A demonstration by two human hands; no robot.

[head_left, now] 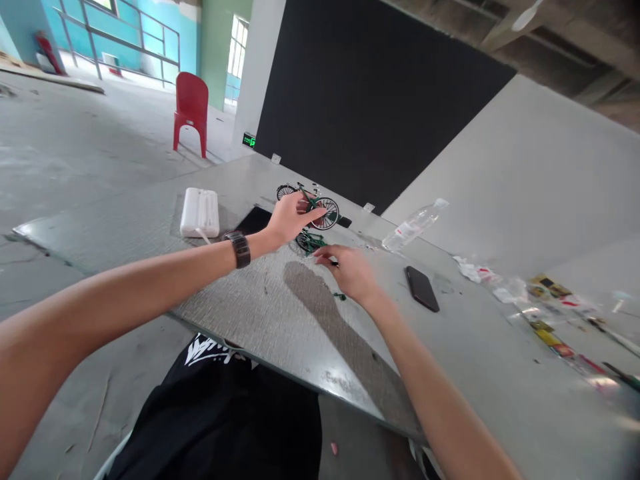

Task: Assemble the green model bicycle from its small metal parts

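Observation:
My left hand (289, 219), with a dark watch on its wrist, is closed around a small green model bicycle (329, 215) and holds it up over the table. The bicycle's black-and-silver wheels stick out on both sides of the fingers. Just below it, a second green piece with a spoked wheel (306, 241) rests on the table. My right hand (353, 272) is beside that piece, thumb and fingertips pinched together; what lies between them is too small to make out. A little green part (340, 296) lies under the right hand.
On the grey table (240, 300) are a white case (200, 213), a dark flat object (254, 219) behind my left wrist, a phone (421, 288) and a clear plastic bottle (415, 227). Packets and wrappers (550, 288) are spread at right. A red chair (191, 110) stands beyond.

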